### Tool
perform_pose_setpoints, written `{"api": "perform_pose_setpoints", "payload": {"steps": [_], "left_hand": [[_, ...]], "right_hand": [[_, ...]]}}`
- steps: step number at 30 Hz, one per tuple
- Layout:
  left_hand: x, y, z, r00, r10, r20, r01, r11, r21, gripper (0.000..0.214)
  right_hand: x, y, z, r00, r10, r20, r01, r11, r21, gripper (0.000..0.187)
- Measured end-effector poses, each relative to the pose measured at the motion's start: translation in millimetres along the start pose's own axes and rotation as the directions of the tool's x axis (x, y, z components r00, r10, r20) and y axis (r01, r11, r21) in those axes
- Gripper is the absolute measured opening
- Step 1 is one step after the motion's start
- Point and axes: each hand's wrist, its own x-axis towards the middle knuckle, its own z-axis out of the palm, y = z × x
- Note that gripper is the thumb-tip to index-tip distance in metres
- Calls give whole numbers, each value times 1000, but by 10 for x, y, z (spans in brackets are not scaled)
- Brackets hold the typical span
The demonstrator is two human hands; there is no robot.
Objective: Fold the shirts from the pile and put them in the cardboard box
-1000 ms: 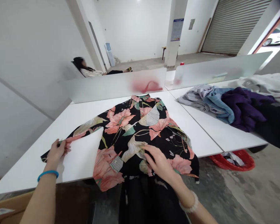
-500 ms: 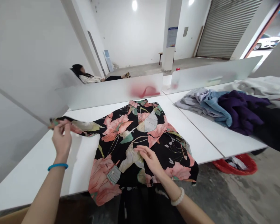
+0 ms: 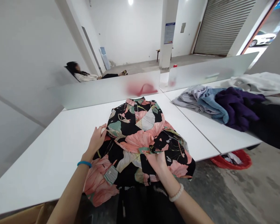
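Left hand (image 3: 97,139), fingers parted at ten o'clock on the shirt (image 3: 124,163), should smooth the folded sleeve (image 3: 135,140) flat; the right hand's (image 3: 158,164) grip is hidden.

Your shirt (image 3: 128,160) is black with big coral flowers, pale leaves and touches of green. It lies spread on the table (image 3: 67,146), collar (image 3: 135,101) away from you, hem (image 3: 102,193) reaching past the near edge. The sleeve (image 3: 135,140) on your left lies across the front, its end near the shirt's middle.
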Motion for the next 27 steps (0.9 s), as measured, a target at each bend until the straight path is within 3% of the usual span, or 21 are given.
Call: {"api": "perform_pose_setpoints", "payload": {"steps": [3,7,14,17,21,25,27], "left_hand": [[50,-110,250,996,9,89,-13,999,51,44],[11,-204,448,994,-56,92,49,995,83,47],[2,-384,349,981,-184,-55,190,974,122,50],[-19,-358,319,995,-77,-70,84,991,102,49],[-55,-297,407,996,60,66,-66,993,99,51],[-67,-295,482,994,51,95,-67,984,165,53],[-66,-304,485,994,48,97,-64,982,177,53]], "right_hand": [[-3,-32,9,998,16,54,-13,998,-61,61],[-14,-48,-10,996,36,80,-34,999,-28,74],[-68,-133,8,998,40,-57,-40,999,7,64],[-87,-149,20,994,52,-92,-49,998,28,60],[-102,-143,51,992,27,-124,-25,1000,16,60],[-132,-104,84,982,-101,-162,69,979,-189,51],[-180,-94,79,972,-162,-167,92,928,-361,46]]}}
